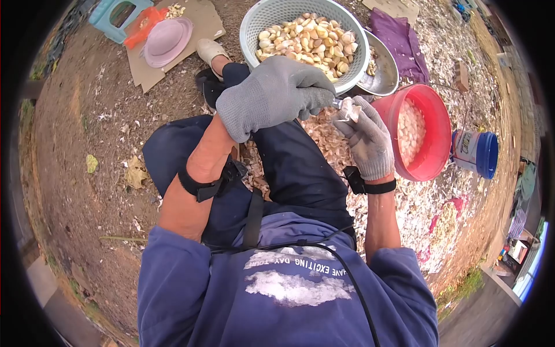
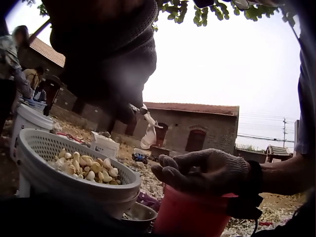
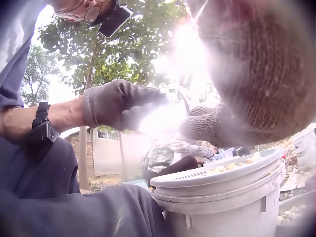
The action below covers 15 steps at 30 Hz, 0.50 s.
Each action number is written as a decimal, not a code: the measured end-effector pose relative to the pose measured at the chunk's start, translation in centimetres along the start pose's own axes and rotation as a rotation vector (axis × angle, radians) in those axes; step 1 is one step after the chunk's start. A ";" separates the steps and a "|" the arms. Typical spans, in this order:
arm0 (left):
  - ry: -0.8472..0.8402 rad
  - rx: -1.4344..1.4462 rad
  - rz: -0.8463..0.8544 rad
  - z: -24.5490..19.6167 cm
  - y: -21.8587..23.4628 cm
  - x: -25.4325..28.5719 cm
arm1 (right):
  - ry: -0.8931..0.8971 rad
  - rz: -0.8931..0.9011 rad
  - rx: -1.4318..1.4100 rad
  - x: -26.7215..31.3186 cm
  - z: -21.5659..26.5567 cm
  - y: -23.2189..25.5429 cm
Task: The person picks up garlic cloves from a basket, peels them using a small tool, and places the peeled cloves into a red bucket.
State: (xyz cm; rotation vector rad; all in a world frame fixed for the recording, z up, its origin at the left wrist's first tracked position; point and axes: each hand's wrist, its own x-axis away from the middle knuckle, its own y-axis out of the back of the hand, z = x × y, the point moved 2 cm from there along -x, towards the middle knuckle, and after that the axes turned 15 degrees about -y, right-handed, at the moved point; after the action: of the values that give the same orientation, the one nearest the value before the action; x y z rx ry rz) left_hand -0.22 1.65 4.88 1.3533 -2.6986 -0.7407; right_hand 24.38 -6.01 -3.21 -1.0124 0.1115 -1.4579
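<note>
My gloved left hand grips a small knife, whose handle is mostly hidden by the fingers. At its tip hangs a whitish piece of garlic with loose skin, also seen dangling below the dark left glove in the left wrist view. My gloved right hand is palm up just under that piece, with fingers loosely bent and nothing visible between them in the left wrist view. Beyond the hands, a pale basin with holes holds many unpeeled garlic cloves.
A red bucket of peeled cloves stands right of my right hand, beside a blue-rimmed bucket. A metal bowl sits partly under the basin. Garlic skins litter the ground. Cardboard, a pink lid and a blue stool lie far left.
</note>
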 end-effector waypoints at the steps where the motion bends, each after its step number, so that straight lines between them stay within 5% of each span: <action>1: 0.084 0.237 0.107 -0.2 -0.3 0.1 | 0.001 -0.028 -0.001 0.1 0.0 0.0; 2: 0.083 0.237 0.107 0.1 -0.7 0.1 | 0.002 -0.028 -0.001 0.1 0.0 0.2; 5: -0.157 -0.413 0.136 0.8 -2.8 0.2 | 0.023 -0.011 0.089 0.2 -0.1 0.8; 15: -0.088 -0.465 0.138 1.3 -4.1 0.0 | 0.065 0.033 0.154 0.5 -0.2 -0.2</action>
State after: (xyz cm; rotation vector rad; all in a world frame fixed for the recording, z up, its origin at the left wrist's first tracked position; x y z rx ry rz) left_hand 2.60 0.09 2.00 1.0342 -2.4242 -1.3303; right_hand 24.22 -6.46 -3.00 -0.8348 0.0619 -1.4466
